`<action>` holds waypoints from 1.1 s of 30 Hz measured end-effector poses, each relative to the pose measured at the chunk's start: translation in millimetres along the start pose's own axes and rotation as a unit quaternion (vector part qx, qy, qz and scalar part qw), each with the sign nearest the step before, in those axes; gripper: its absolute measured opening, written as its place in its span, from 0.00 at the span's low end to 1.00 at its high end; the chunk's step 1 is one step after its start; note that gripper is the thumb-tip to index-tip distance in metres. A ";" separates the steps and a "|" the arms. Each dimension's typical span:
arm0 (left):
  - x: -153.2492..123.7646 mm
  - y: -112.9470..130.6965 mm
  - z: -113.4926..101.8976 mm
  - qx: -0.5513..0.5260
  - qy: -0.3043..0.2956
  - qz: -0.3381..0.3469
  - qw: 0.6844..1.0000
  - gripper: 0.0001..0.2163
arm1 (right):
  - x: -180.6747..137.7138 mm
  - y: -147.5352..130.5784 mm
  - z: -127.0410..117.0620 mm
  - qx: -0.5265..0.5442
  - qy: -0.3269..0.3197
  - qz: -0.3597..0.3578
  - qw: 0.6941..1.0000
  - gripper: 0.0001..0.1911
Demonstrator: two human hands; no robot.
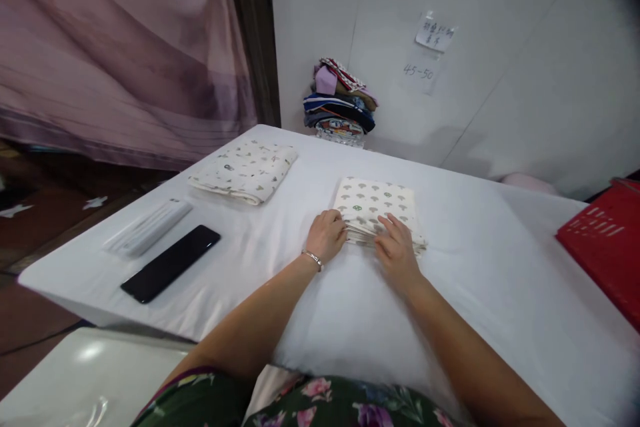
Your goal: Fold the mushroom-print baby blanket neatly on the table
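Note:
A folded white cloth (373,197) with a grey and green print lies in several layers on the white-covered table (255,280). My left hand (327,235) is at its near left corner, fingers curled and closed on the edge; a bracelet circles that wrist. Along the near edge, my right hand (399,253) touches the top layer with its fingers bent and apart. What lies under the fingertips is partly hidden. Farther left on the table is a second folded white cloth (245,172) with small scattered figures.
A black phone (171,263) and a clear plastic-wrapped packet (149,227) lie at the table's left. Folded fabrics (340,103) are stacked beyond the far edge, against the wall. A red basket (607,240) stands on the right. Below left is a pale glossy surface (90,373).

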State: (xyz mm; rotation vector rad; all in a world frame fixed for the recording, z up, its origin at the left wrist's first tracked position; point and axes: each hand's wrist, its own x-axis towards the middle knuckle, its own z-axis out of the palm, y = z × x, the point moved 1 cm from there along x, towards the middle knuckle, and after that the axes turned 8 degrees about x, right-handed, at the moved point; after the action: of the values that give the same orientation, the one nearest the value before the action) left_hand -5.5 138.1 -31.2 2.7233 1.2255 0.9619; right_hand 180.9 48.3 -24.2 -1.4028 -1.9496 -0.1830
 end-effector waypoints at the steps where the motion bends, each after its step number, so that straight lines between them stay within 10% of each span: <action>1: 0.3 0.0 -0.5 -0.001 0.004 0.003 1.000 0.05 | -4.6 2.0 -0.8 -0.016 -0.013 0.006 1.000 0.10; 33: 0.0 -2.5 2.3 -0.028 -0.020 0.039 0.999 0.04 | -22.2 29.1 -3.2 -0.075 -0.037 -0.003 0.997 0.11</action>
State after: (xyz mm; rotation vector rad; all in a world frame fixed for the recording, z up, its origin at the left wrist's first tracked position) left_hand -6.0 140.3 -33.6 2.7507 1.0763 0.9287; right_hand 211.1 41.2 -43.8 -1.5186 -2.0369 -0.2889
